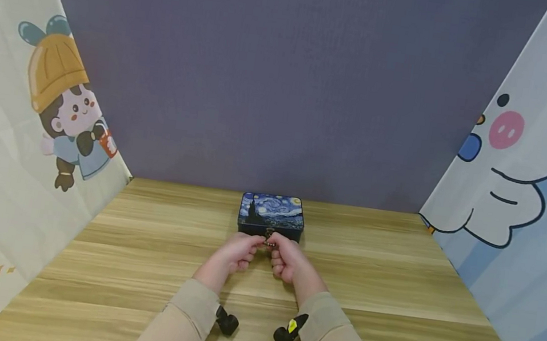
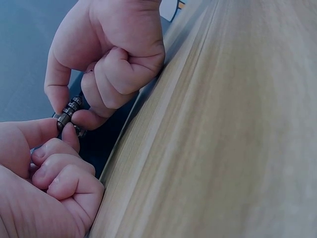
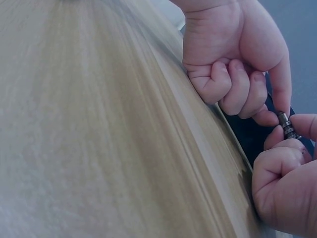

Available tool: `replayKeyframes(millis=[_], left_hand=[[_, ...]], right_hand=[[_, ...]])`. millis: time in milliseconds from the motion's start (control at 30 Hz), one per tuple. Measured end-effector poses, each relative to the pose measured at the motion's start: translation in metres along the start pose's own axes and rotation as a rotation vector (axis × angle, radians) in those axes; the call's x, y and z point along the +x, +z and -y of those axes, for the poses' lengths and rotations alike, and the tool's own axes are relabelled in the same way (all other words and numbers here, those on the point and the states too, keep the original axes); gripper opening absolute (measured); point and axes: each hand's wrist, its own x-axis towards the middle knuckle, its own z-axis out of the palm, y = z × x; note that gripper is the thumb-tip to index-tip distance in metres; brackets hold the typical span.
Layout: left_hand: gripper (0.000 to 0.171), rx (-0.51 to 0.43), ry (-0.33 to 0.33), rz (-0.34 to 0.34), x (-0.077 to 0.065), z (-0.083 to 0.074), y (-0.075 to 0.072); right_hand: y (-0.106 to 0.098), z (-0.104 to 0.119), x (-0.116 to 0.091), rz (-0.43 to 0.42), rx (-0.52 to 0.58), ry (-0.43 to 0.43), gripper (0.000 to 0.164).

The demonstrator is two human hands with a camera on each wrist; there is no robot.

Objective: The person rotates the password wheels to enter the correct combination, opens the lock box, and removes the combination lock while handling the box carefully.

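At the back of the table stands a tin box (image 1: pixel 268 213) with a swirling blue night-sky painting on its lid and a bronze-coloured clasp at its front. A small dark metal combination lock (image 2: pixel 71 110), barrel-shaped with ringed dials, is at the front of the box. My left hand (image 1: pixel 242 251) pinches one end of it between thumb and index finger. From the other side, the thumb and index finger of my right hand (image 1: pixel 289 258) pinch its opposite end. The remaining fingers of both hands are curled in. Fingertips cover parts of the lock.
The wood-grain table (image 1: pixel 372 287) runs back to a plain grey-purple wall panel (image 1: pixel 290 80). Cartoon-printed cloths flank it: a child in a yellow hat (image 1: pixel 60 73) at left, a white figure (image 1: pixel 532 135) at right. Small black cameras (image 1: pixel 227 323) are worn on both wrists.
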Motion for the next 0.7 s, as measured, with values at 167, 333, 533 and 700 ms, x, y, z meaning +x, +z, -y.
replayKeyframes(millis=[167, 333, 533, 700], left_hand=[[0.028, -0.004, -0.003, -0.003, -0.0025, -0.001, 0.0011], [0.029, -0.006, -0.005, -0.004, -0.003, -0.0013, 0.0014], [0.03, -0.003, -0.006, -0.003, -0.0042, -0.0019, 0.0014], [0.031, -0.008, -0.004, 0.002, -0.0036, -0.002, 0.0009]], right_hand=[[0.0005, 0.0002, -0.0026, -0.003, 0.0, -0.002, 0.017], [0.0005, 0.0005, -0.0034, -0.002, -0.005, 0.003, 0.017], [0.0006, 0.0012, -0.0049, 0.004, -0.009, 0.009, 0.017], [0.0008, 0.0018, -0.0054, 0.008, -0.009, 0.011, 0.017]])
